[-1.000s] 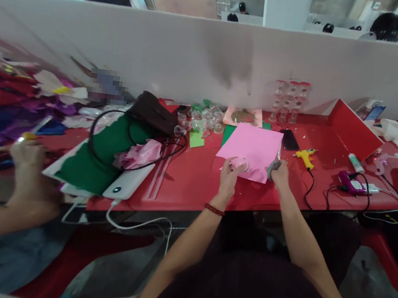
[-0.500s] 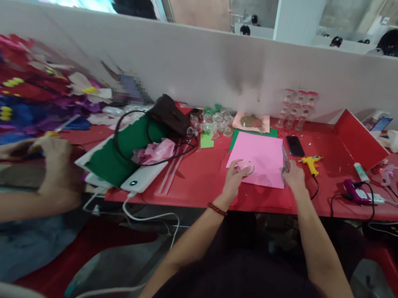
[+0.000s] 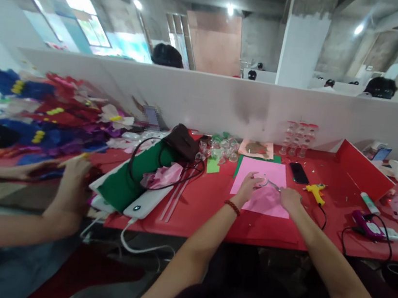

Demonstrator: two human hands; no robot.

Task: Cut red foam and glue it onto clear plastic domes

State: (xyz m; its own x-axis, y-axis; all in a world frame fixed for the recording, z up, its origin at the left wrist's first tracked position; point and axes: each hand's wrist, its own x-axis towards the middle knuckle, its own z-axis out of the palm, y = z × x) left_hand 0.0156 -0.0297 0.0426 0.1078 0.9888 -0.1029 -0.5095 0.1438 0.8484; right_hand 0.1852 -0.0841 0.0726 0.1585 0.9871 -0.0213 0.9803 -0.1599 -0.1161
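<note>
Over a pink sheet point(image 3: 268, 204) on the red table, my left hand point(image 3: 248, 188) grips a small clear plastic piece point(image 3: 261, 180) with a pinkish tint. My right hand point(image 3: 290, 200) is closed on scissors point(image 3: 275, 185), whose blades point left at the plastic piece. Both hands are raised a little over the sheet. A green sheet point(image 3: 277, 159) shows from under the pink one. Whether the blades touch the plastic piece cannot be made out.
A black phone point(image 3: 299, 173) and yellow glue gun point(image 3: 315, 192) lie right. Clear plastic cups point(image 3: 221, 147), a green pillow-like item point(image 3: 137, 175) and a white power bank point(image 3: 145, 205) are left. A co-worker's hand point(image 3: 76, 177) is at far left.
The scissors have swung from pointing away to pointing left, and my right hand has come nearer the plastic piece in my left hand. The camera view has tilted up.
</note>
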